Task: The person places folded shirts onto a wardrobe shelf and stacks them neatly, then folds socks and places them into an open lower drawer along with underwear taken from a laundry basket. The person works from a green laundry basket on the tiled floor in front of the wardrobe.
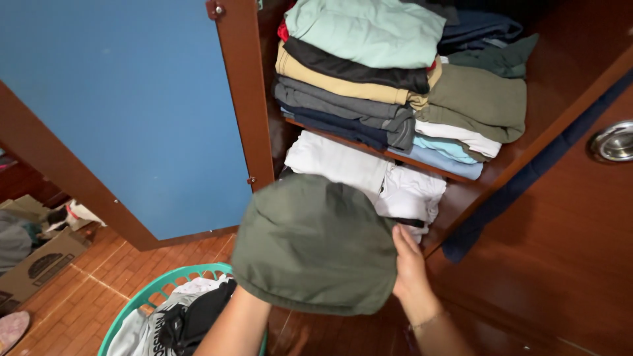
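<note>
A folded olive-green garment (315,244) is held up in front of an open wooden wardrobe. My right hand (410,269) grips its right edge. My left hand is hidden under the garment; only the forearm (231,329) shows, rising from below to support it. Behind the garment, the lower shelf holds white folded clothes (369,173). The shelf above carries a stack of folded clothes (359,72) in mint, black, tan, grey and navy, with a second stack of olive, white and light blue pieces (471,112) to its right.
A teal laundry basket (142,300) with white and black clothes stands on the brick-tile floor at lower left. A blue wardrobe door panel (125,105) fills the left. A wooden door with a metal handle (613,142) is at right. A cardboard box (39,264) sits far left.
</note>
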